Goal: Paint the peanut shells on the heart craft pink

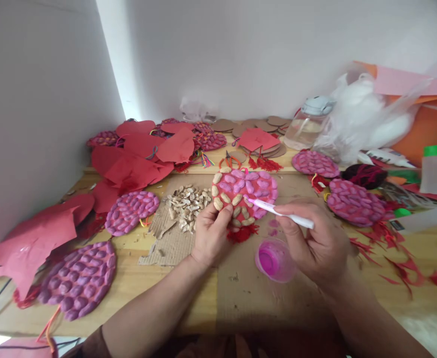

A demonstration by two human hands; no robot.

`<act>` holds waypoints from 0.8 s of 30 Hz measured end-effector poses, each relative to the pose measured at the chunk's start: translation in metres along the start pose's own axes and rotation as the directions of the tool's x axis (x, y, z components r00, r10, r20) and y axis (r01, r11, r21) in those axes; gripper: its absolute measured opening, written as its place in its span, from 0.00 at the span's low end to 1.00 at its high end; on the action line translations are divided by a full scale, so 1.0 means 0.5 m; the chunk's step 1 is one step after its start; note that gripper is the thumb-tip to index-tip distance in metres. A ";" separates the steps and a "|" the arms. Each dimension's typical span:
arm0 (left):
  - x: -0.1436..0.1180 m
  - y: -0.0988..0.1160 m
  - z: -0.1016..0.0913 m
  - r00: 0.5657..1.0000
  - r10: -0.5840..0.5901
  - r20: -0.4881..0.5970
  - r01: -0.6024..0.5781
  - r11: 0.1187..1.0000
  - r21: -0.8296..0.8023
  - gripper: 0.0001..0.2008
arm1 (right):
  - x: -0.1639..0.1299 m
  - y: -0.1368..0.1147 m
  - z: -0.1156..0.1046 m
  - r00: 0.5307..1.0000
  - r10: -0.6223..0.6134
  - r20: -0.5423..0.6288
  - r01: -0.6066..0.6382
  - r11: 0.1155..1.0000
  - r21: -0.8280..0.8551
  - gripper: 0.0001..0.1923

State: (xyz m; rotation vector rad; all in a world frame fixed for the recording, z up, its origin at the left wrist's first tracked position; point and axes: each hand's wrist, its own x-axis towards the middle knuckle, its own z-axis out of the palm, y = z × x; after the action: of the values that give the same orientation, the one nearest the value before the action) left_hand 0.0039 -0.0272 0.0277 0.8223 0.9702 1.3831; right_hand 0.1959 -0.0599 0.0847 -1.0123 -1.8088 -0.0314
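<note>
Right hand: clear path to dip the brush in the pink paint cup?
Probably yes. The cup sits open just below the right hand, nothing between them; the brush tip is up on the disc, held by the left hand.

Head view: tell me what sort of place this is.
Probably a small handicraft workbench set in a room corner. A wooden table carries many peanut-shell discs painted purple, red paper cut-outs and a pile of shells. The right hand brushes pink paint onto a disc steadied by the left hand.
</note>
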 end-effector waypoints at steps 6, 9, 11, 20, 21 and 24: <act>0.004 -0.002 0.000 1.000 -0.022 -0.002 0.022 0.999 -0.041 0.19 | -0.009 0.006 -0.009 0.998 0.054 -0.019 -0.054 0.999 0.009 0.09; 0.004 -0.005 -0.001 0.999 -0.001 0.039 0.003 0.999 -0.045 0.19 | -0.010 0.007 -0.010 0.998 0.057 -0.025 -0.056 0.997 0.058 0.11; 0.005 -0.007 -0.002 0.998 0.011 0.056 -0.008 0.998 -0.060 0.18 | -0.009 0.007 -0.011 0.999 0.049 -0.015 -0.048 0.997 0.058 0.11; 0.007 -0.016 -0.014 0.993 0.021 0.113 -0.015 0.998 -0.057 0.17 | -0.010 0.008 -0.014 0.997 0.070 -0.042 -0.065 0.992 0.112 0.12; 0.006 -0.016 -0.014 0.993 0.018 0.115 -0.012 0.998 -0.054 0.17 | -0.010 0.008 -0.015 0.997 0.064 -0.037 -0.060 0.992 0.111 0.12; 0.006 -0.014 -0.013 0.993 0.017 0.115 -0.011 0.999 -0.053 0.17 | -0.008 0.006 -0.016 0.997 0.065 -0.041 -0.060 0.993 0.104 0.10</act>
State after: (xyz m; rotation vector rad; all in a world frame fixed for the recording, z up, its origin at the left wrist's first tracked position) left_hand 0.0008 -0.0249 0.0185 0.8618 0.8370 1.3518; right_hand 0.2044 -0.0644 0.0843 -0.9871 -1.7198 0.0769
